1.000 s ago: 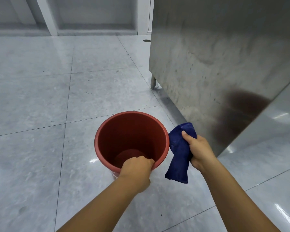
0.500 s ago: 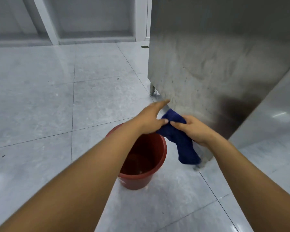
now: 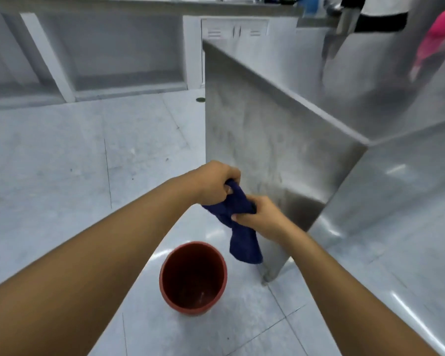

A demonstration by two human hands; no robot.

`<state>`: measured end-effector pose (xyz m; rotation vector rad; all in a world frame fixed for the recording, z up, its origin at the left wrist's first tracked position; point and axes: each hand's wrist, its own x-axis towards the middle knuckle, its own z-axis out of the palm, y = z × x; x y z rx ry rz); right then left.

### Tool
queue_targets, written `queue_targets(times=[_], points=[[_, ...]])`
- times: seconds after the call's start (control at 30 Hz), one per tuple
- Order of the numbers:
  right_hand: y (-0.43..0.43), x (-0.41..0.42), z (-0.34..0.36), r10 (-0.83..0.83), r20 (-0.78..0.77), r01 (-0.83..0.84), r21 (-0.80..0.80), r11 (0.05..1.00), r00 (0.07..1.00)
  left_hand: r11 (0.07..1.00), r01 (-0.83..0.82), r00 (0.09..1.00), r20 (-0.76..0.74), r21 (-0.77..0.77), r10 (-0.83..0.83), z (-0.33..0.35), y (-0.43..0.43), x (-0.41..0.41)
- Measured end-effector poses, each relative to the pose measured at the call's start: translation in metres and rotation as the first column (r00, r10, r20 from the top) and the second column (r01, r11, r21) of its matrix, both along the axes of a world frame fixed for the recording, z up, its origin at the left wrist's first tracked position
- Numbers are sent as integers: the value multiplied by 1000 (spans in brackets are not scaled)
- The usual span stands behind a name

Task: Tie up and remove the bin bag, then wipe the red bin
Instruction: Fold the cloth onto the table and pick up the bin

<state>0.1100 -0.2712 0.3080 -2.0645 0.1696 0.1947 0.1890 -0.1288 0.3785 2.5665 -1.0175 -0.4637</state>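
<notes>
The red bin [image 3: 193, 278] stands upright on the grey tiled floor, low in the view, with no bag in it. Above it and clear of it, both hands hold a dark blue cloth [image 3: 243, 240]. My left hand [image 3: 216, 183] grips the cloth's upper end in a fist. My right hand [image 3: 257, 214] clasps the cloth lower down, and its loose end hangs beside the bin's right rim. No bin bag is in view.
A stainless steel counter [image 3: 280, 140] stands right of the bin, one foot [image 3: 266, 277] close to it. Another person in black and white clothes [image 3: 380, 19] stands at the far right with something pink [image 3: 439, 37]. White cabinets [image 3: 129, 52] line the back wall.
My left hand let go of the bin's rim, rose and closed on the cloth. The view lifted, so the bin sits lower and farther, and the counter top and a person came into sight.
</notes>
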Motion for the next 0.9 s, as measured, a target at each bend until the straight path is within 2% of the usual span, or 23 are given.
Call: queue_targets(times=[0.1, 0.23, 0.37, 0.53, 0.63, 0.73, 0.83, 0.9], points=[[-5, -14, 76, 6, -60, -13, -115, 993, 998, 997, 9, 1000, -19, 79, -8, 88, 5, 0], [-20, -29, 167, -38, -76, 15, -285, 958, 996, 996, -51, 995, -81, 76, 57, 187, 9, 9], [-46, -43, 238, -144, -40, 131, -230, 964, 989, 998, -41, 997, -69, 57, 44, 254, -15, 19], [-101, -52, 289, -320, 10, 319, 57, 946, 947, 996, -43, 997, -73, -78, 38, 293, -80, 38], [-139, -50, 297, -414, 94, 403, 115, 908, 906, 981, -72, 997, -37, -182, 66, 291, -127, 48], [-181, -37, 297, -524, 216, 518, 88, 851, 824, 938, -161, 987, -25, -307, 161, 282, -178, 63], [-217, -18, 291, -545, 429, 628, -71, 775, 721, 883, -253, 967, -64, -396, 248, 270, -221, 80], [-230, -7, 280, -426, 625, 656, -189, 731, 655, 860, -282, 959, -113, -425, 258, 259, -244, 91]])
